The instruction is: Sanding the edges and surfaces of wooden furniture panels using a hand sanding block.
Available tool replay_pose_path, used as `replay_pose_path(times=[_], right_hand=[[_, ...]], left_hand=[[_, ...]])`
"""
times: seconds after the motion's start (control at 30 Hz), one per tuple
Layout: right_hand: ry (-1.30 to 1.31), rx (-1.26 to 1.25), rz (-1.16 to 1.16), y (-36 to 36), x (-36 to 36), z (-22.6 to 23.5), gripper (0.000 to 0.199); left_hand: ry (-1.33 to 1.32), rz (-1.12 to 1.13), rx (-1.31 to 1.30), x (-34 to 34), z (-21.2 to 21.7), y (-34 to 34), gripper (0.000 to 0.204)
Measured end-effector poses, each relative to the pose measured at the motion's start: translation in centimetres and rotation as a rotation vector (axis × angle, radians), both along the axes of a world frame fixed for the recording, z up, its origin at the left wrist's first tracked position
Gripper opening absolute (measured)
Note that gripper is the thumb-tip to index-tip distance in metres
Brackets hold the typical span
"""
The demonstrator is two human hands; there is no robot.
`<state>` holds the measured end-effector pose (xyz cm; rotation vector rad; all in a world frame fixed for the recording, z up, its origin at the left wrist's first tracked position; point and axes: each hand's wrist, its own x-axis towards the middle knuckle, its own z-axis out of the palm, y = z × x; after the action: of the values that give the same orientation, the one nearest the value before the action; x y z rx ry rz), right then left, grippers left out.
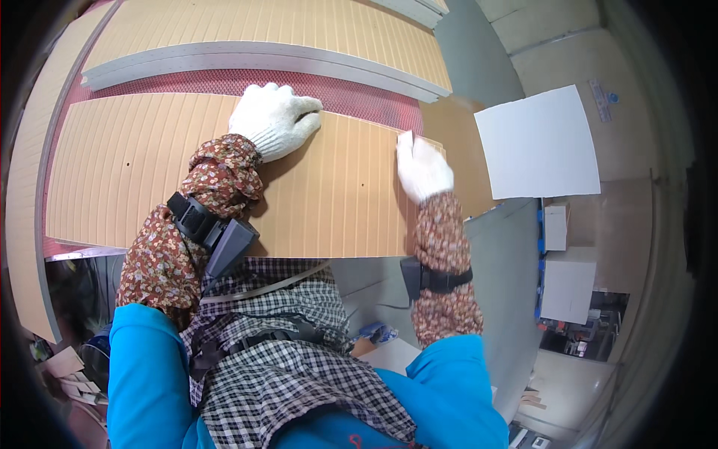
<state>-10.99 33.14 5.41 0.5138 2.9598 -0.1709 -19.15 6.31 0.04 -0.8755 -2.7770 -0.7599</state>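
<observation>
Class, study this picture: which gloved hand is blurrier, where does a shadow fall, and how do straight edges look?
Head view: the right hand is blurrier, the left hand sharper; head view: a shadow falls on the ribbed tan panel, beside the left hand; head view: long edges bow, as on the farther grey-edged panel, and the corners go black.

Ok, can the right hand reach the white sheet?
Probably yes: the right hand is at the right end of the near panel, and nothing visible blocks its way to the white sheet, though distance is unclear.
</observation>
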Motion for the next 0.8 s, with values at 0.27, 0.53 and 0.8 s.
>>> replay_pose_path(times=[0.27,0.53,0.8], right_hand=[[0.036,0.085,0.148,-3.0,15.2,-0.1,0.029],[0.043,0.054,0.071,-3.0,20.2,-0.5,0.025],[0.018,0.005,0.016,-1.7,9.5,0.0,0.044]], left_hand=[[0.004,0.019,-0.020,0.0,0.1,-0.9,0.037],[0.018,-0.006,-0.010,-0.2,0.1,-0.2,0.037],[-0.025,0.003,-0.013,-0.1,0.4,-0.1,0.035]])
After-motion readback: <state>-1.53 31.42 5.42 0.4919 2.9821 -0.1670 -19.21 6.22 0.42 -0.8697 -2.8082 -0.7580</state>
